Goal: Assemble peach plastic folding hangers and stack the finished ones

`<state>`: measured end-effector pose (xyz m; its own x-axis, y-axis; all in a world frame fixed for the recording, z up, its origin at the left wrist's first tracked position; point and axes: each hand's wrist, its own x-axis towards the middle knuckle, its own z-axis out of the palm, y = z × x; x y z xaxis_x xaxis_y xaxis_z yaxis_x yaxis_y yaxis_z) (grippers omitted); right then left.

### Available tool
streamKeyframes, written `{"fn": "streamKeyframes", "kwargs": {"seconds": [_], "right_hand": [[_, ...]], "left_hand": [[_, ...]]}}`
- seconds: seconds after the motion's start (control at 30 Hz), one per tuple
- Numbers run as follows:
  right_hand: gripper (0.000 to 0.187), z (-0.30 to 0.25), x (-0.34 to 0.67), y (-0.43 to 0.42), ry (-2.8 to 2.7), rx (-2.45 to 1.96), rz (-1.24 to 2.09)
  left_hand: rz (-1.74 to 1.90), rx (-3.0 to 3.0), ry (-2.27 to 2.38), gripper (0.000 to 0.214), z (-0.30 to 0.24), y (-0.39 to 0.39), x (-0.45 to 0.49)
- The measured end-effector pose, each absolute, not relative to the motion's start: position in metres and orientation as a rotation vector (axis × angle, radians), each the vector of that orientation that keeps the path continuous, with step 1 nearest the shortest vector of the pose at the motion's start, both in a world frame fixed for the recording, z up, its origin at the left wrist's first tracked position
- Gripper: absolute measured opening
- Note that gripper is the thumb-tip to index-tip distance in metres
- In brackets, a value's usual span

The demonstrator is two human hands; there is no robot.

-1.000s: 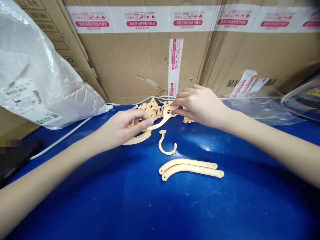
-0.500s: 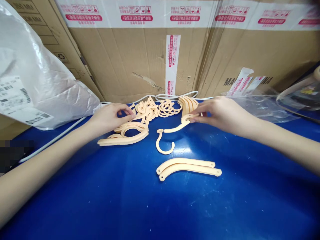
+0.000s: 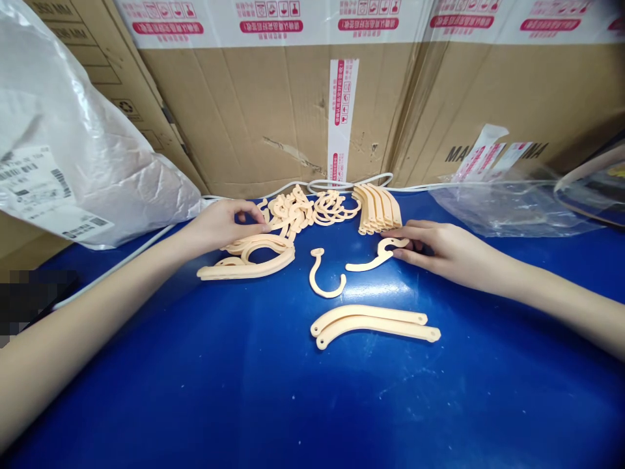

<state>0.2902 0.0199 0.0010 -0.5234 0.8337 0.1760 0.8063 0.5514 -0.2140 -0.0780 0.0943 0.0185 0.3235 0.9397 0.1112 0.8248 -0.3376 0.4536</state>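
Observation:
My left hand (image 3: 232, 225) is closed at the left edge of a pile of small cream plastic hanger pieces (image 3: 293, 208). Its thumb and forefinger meet there, and what lies between them is hard to make out. Between the fingers of my right hand (image 3: 427, 246) is a curved cream hanger piece with a notched end (image 3: 371, 262), low over the blue table. A loose hanger hook (image 3: 325, 286) lies between the hands. Nearer to me, two curved hanger arms (image 3: 375, 324) rest side by side. Below my left hand lie hanger parts stacked together (image 3: 247, 268).
Behind my right hand stands a row of hanger arms (image 3: 378, 208), with loose hooks (image 3: 334, 207) beside it. Cardboard boxes (image 3: 254, 117) wall off the back. A white plastic parcel (image 3: 97, 137) bulges in from the left. A clear bag (image 3: 508, 208) and white cable (image 3: 415, 189) lie at the rear.
My right hand has moved right and slightly toward me with the notched hanger piece, away from the row of arms. My left hand has stayed at the pile. The view has shifted slightly.

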Motion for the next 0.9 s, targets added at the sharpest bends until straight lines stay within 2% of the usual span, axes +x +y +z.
{"fn": "streamKeyframes", "kwargs": {"seconds": [0.37, 0.63, 0.9], "right_hand": [[0.038, 0.009, 0.288, 0.013, -2.569, -1.347, 0.147], [0.038, 0.015, 0.29, 0.009, -2.569, -1.394, 0.257], [0.039, 0.015, 0.289, 0.005, -2.568, -1.434, 0.243]], "left_hand": [[0.486, 2.196, 1.621, 0.032, 0.017, 0.095, -0.079], [0.612, 2.222, 1.649, 0.033, 0.03, 0.083, -0.074], [0.762, 2.389, 1.271, 0.023, 0.039, 0.012, -0.03]]}}
